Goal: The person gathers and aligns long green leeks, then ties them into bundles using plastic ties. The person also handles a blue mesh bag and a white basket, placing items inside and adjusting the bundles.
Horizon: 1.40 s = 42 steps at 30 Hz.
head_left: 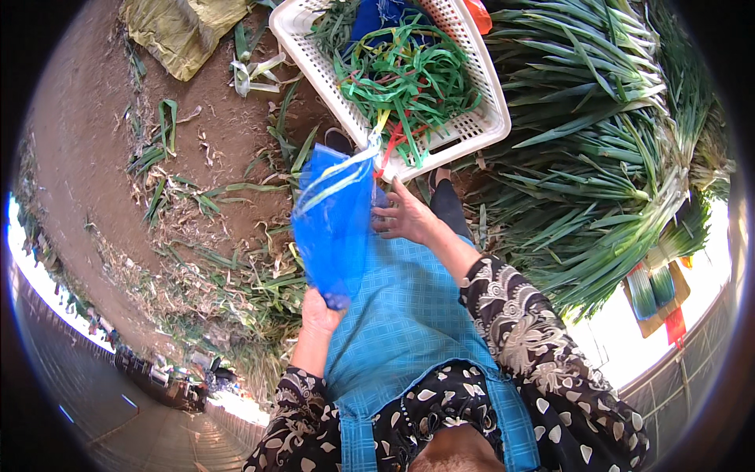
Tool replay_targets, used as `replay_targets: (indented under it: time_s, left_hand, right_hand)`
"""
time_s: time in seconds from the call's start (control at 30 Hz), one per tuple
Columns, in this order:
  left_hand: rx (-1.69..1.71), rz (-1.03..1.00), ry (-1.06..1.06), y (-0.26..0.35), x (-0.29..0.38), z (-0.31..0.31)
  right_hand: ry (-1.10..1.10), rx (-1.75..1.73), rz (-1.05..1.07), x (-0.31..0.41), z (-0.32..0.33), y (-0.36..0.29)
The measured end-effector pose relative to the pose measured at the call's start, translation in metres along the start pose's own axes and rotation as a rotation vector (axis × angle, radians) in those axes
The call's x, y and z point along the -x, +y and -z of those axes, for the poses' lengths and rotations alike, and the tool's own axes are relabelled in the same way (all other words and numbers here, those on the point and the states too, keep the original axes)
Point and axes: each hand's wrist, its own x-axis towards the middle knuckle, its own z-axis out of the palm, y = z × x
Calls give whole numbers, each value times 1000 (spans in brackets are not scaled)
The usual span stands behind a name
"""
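Note:
My left hand [322, 312] grips the gathered lower end of a blue mesh bag [333, 221], which stretches up towards the crate. White and yellow drawstrings run across the bag's upper part to the crate's near corner. Beside the bag's right edge, my right hand [404, 213] is spread, palm towards the bag, with nothing plainly held. Just beyond it stands a white perforated plastic crate [498, 112]. Inside lie a tangle of green plastic ties [407, 76], some red and yellow strips, and dark blue cloth or mesh [386, 17].
Long green onions [590, 147] are piled at the right. Loose leaves and dry husks [236, 277] litter the dirt ground at the left. A yellowish woven sack [183, 35] lies at the top left. Bundled onions [652, 292] rest on a brown board at the far right.

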Motion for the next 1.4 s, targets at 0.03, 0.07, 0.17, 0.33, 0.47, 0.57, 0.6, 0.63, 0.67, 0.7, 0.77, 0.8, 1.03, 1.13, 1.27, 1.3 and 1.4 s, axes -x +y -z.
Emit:
replay_targets:
  time_s: [0.03,0.07,0.17,0.33,0.47,0.57,0.6,0.63,0.67,0.7,0.77,0.8,1.03,1.13,1.27,1.3,1.4]
  left_hand:
    - [-20,67,-50,-2,4,5]
    - [-175,22,1,-5,9,9]
    - [-881,-25,288,16,23,15]
    - [-1176,-1347,398,86,20,-32]
    - [-1449,-809,-69,55,7,-72]
    - [-1432,-592,-21,44,-9,-60]
    - [-1267,-627,54,50,-13,-47]
    - [-1131,-663,164,70,-13,-26]
    - [-1017,-770,319,97,-14,-3]
    - [-808,-974,354,122,-12,22]
    - [-693,-1139,734,178,-3,71]
    - [-726,-1177,847,199,7,95]
    - [-1410,-1483,916,134,-36,100]
    - [-1492,-1332,461,59,-78,37]
    - [-1688,-1271,-45,12,-94,-17]
    - [-1772,-1276,-110,13,-95,-24]
    - [-1598,-1099,75,20,-95,-38]
  right_hand:
    - [23,-141,15,-10,-14,1]
    - [-29,-178,76,-15,-27,-1]
    - [49,-115,327,-16,-60,1]
    - [-134,1010,741,28,-84,30]
    - [-376,1438,687,64,-96,51]
    - [-465,1318,478,70,-82,27]
    - [-504,1218,430,72,-71,14]
    - [-437,1261,506,65,-59,-10]
    - [-282,1306,628,55,-48,-35]
    - [-44,1372,584,41,-39,-65]
    - [283,1514,774,12,-24,-134]
    - [299,1596,833,-1,-19,-174]
    - [800,1884,881,-131,-15,-354]
    - [630,2054,603,-167,36,-309]
    - [274,1992,41,-144,89,-181]
    - [273,2196,198,-127,90,-161]
    - [191,2004,107,-99,61,-179]
